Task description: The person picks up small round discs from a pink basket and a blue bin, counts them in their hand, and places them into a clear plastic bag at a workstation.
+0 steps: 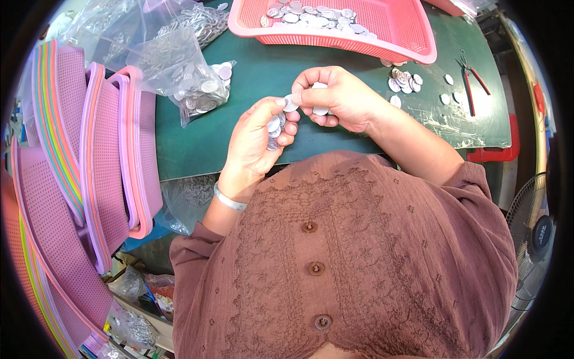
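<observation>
Left hand [258, 136] cupping small round silver metal discs [275, 127]; right hand [335, 96] pinching one disc [290, 104]; green table mat [263, 78] beneath.

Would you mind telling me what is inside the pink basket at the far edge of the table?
The pink basket holds a loose heap of small silvery metal discs toward its left side. Its near wall hides part of the floor, so any discs lying there cannot be seen.

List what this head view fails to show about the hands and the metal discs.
- Left hand: how many discs its stack holds; curled fingers cover most of it.
- Right hand: part of its disc, hidden behind the fingers.
- Pink basket: far side cut off by the top edge.
- Disc surfaces: too small for detail.
</observation>
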`<state>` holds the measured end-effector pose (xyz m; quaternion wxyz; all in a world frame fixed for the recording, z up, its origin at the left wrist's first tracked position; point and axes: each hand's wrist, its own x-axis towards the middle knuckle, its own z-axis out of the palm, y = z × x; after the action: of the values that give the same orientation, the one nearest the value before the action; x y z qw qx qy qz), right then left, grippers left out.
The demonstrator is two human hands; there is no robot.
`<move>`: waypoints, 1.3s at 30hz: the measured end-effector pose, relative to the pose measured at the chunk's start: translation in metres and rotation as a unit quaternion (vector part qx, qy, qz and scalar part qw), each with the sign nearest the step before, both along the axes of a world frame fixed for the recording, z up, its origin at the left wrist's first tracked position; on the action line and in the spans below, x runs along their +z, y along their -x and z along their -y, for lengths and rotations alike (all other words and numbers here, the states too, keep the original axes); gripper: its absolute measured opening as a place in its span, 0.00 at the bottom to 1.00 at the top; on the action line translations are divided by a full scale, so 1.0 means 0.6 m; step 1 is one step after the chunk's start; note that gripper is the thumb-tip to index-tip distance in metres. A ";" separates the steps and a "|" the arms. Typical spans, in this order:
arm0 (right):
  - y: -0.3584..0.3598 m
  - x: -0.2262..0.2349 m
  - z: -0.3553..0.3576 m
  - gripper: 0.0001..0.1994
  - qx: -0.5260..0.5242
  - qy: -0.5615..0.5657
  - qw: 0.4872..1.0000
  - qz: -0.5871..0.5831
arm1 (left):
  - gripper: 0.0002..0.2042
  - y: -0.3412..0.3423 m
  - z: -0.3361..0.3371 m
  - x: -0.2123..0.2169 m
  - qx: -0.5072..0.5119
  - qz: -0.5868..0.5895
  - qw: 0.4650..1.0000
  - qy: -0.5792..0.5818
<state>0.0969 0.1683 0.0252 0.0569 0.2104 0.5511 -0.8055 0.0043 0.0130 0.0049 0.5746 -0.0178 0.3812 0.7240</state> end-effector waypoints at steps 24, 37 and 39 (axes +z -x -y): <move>-0.001 -0.011 -0.023 0.10 -0.034 0.214 0.962 -0.163 | 0.25 0.002 0.000 0.001 0.037 0.138 0.978 -0.153; 0.009 -0.003 0.008 0.09 0.095 -0.544 0.801 -0.231 | 0.27 0.005 0.000 -0.005 0.024 0.143 0.978 -0.147; 0.009 -0.016 0.001 0.09 0.072 -0.506 0.832 -0.218 | 0.27 0.001 -0.003 0.001 0.033 0.131 0.983 -0.128</move>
<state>0.0913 0.1675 0.0156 -0.1207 -0.0114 0.8934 -0.4326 0.0037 0.0149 0.0058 0.5926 -0.0515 0.2065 0.7769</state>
